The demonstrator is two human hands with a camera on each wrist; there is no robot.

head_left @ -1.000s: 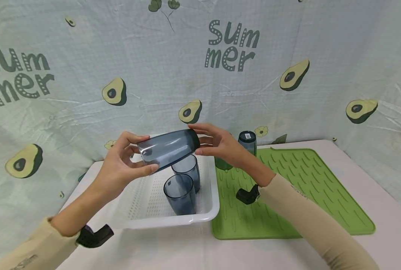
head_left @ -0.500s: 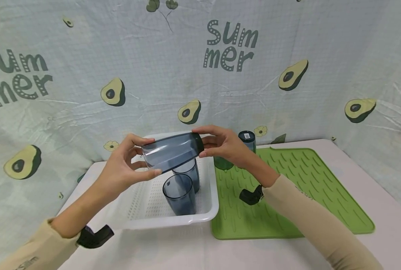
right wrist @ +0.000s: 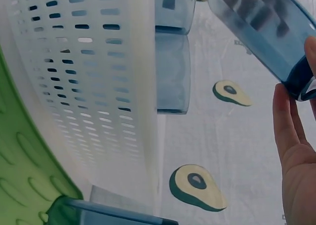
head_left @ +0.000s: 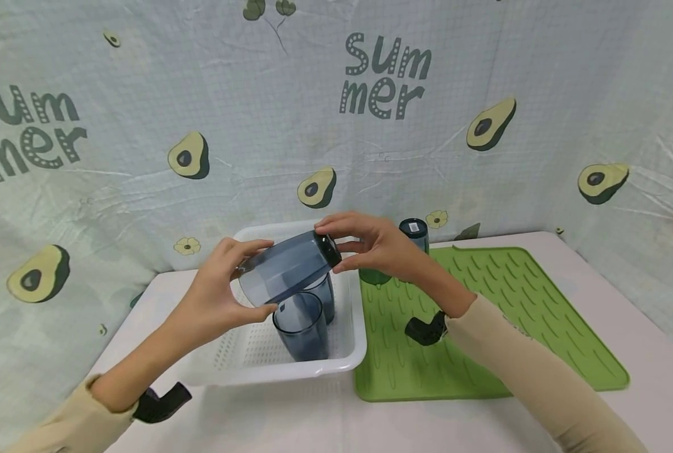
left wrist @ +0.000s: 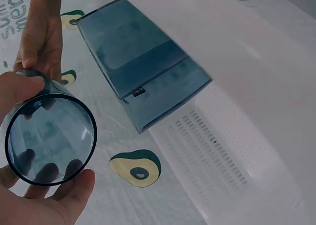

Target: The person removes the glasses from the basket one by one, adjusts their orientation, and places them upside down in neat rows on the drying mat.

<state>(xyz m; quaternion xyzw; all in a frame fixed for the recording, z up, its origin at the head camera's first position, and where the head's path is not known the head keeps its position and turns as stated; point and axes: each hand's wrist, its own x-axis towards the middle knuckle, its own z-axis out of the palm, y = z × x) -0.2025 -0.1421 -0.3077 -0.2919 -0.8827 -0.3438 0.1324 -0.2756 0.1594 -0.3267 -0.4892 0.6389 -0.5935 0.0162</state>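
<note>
A blue-tinted drinking glass (head_left: 288,267) is held over the white basket, lying tilted, its dark base up to the right and its mouth down to the left. My left hand (head_left: 217,292) grips it near the mouth, thumb on the near side and fingers on the far side. At the other end, my right hand (head_left: 370,245) pinches the base between thumb and fingers. The left wrist view looks into the round mouth of this glass (left wrist: 52,141). Below, a front glass (head_left: 302,333) and a rear glass (head_left: 324,296) stand mouth up in the basket (head_left: 336,365).
Right of the basket lies a ribbed green drying mat (head_left: 483,340). At its back left an upside-down glass (head_left: 414,229) shows a label on its base, partly hidden by my right arm. A curtain printed with avocados (head_left: 316,187) hangs behind the table (head_left: 268,415).
The held glass has moved slightly right and down and has turned, its mouth dipping lower and its base now showing more. Both hands have kept hold of it.
</note>
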